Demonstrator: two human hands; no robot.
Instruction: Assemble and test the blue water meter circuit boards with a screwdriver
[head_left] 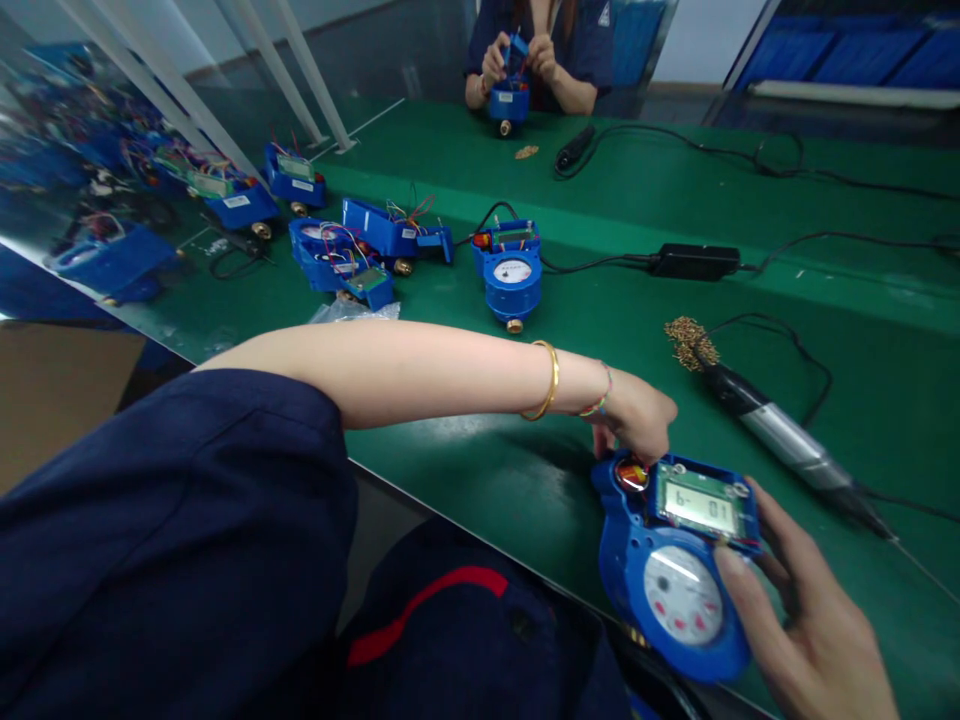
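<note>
A blue water meter (626, 575) with a round dial and a lit display sits at the table's near edge, its upper housing uncovered. The display panel (697, 505) shows digits, and a cylindrical part with a red-and-yellow label lies beside it. My left hand (637, 415) is closed at the housing's far edge, fingers curled over the rim; their tips are partly hidden. My right hand (817, 610) grips the meter's right side, thumb near the display and fingers behind the housing.
A power screwdriver (795, 445) lies at right beside a pile of small brass screws (686, 340). Another meter (513, 280) stands ahead near a black cable box (694, 261). Several opened meters (375, 228) sit at left. Across the table, a co-worker's hands (517, 60) handle a meter.
</note>
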